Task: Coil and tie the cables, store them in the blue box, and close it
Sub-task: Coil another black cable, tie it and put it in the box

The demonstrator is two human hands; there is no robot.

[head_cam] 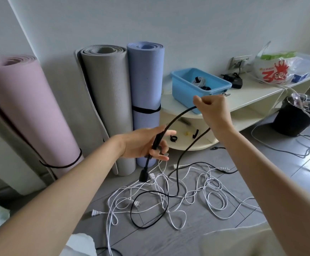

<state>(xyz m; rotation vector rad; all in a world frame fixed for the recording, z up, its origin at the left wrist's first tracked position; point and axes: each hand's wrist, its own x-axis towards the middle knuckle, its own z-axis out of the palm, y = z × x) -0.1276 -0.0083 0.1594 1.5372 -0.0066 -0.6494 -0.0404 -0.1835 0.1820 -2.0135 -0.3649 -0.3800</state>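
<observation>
Three rolled mats, pink, grey and lilac, stood upright against the wall. A printed plastic bag sat on the cream shelf. A black bin stood beside it on the floor.

A plain pale wall rises above a grey tiled floor. A low cream two-tier shelf unit stands against the wall, which carries a white socket plate; bright daylight glares on the tiles at right.

in front of the blue box on the shelf, the left hand grips a black cable near its plug, the right hand pinches it higher, white cables tangled on the floor below.
</observation>
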